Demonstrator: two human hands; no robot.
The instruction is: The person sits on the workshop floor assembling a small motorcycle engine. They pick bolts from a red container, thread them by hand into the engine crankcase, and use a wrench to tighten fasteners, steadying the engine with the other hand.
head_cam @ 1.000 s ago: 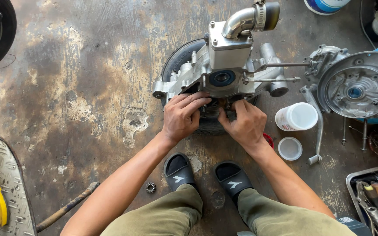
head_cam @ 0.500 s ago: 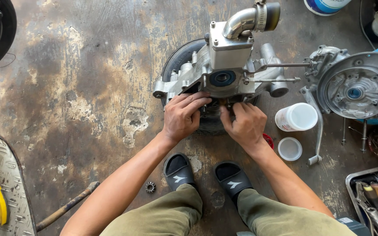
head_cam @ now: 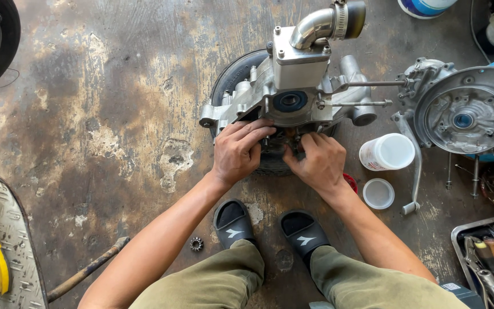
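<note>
Fingers (head_cam: 258, 133) of left hand (head_cam: 238, 154) and right hand (head_cam: 318, 163) are curling under engine casing (head_cam: 293, 86); tips hidden, grip unclear; tyre (head_cam: 232, 74) mostly covered.

Floor (head_cam: 104, 114) left open — cup (head_cam: 387, 151), cover (head_cam: 464, 114) crowd right.

Tub (head_cam: 387, 151) right of engine (head_cam: 293, 97), gear (head_cam: 196, 244) near sandals (head_cam: 232, 222)

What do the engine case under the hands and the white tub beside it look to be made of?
Engine case: looks like cast aluminium, matte silver-grey with ribs and bosses. White tub: likely plastic, translucent white and smooth, lying on its side with its lid off. Left hand and right hand press at the case's lower edge.
</note>
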